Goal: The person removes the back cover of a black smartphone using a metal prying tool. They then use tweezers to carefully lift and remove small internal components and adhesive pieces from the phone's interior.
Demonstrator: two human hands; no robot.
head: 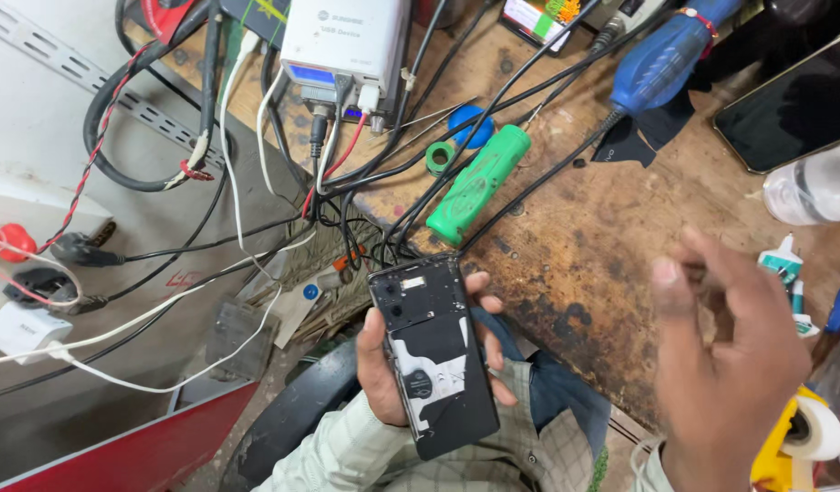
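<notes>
Head view. Black slab-shaped smartphone with back cover off and inner parts bared, gripped in left hand, low and centre in scene, just off near edge of worn brown wooden workbench. Long axis running near to far, tilted slightly leftward at far end, camera cut-outs farthest away. Thumb along left edge, fingers wrapped round right edge: firm grasp, phone held clear of bench. Right hand raised to right of phone and well apart from it, blurred, fingers loosely spread, holding nothing seen. Left hand alone in contact with phone; right hand nearer to yellow tape dispenser with white roll at near right. Farther off on bench: green cylindrical tool handle lying slantwise, blue-handled tool, tangle of black and white cables leading to white box-shaped device, second dark phone at far right.
</notes>
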